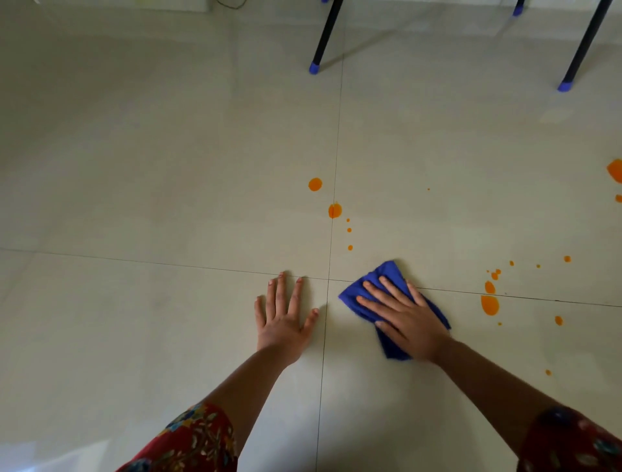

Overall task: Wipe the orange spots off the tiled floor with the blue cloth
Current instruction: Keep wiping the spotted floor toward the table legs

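Note:
My right hand [405,316] lies flat on a folded blue cloth [387,271], pressing it to the pale tiled floor [168,168] just right of where the grout lines cross. My left hand [284,315] rests palm down on the floor with fingers spread, holding nothing. Two round orange spots [315,184] [334,210] sit beyond the cloth, with a few small drops [350,247] trailing toward it. A cluster of orange spots [489,304] lies to the right of the cloth. A larger orange spot [615,170] is cut off by the right edge.
Two black chair legs with blue caps [314,67] [565,86] stand on the floor at the far side. A cable [232,4] lies near the wall at the top. My red patterned sleeves [188,441] show at the bottom.

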